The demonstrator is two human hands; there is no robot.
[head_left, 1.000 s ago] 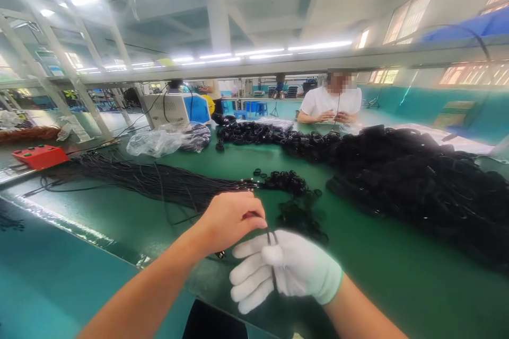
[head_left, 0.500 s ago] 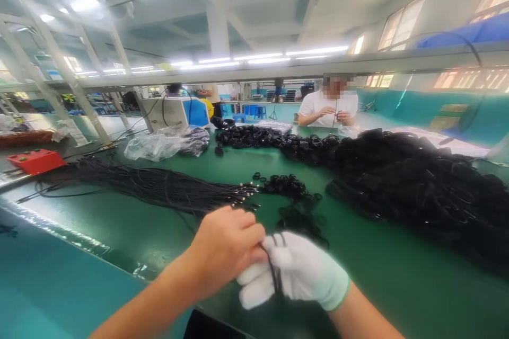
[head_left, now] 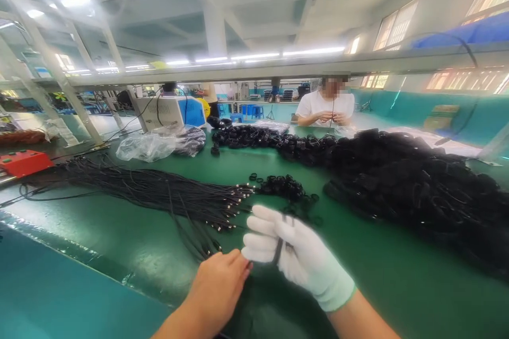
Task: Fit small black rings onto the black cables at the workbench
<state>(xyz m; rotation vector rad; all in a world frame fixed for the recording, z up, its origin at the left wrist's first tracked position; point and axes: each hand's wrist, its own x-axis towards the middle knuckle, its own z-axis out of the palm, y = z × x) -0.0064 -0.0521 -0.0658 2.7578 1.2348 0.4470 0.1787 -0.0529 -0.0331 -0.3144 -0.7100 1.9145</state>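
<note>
Here, from the head view, my gloved right hand is curled around a thin black cable running top to bottom through its fingers; my bare left hand sits just below-left, fingertips pinching the cable's lower end, nearer the loose cable bundle on the green table.

Cable bundle lies on the table at left, its ends beside a small heap of rings at centre. Large cable pile fills the right. Both hands sit at the near edge: right hand just right of left hand. Bag and machine behind the bundle; a person at the far side.
</note>
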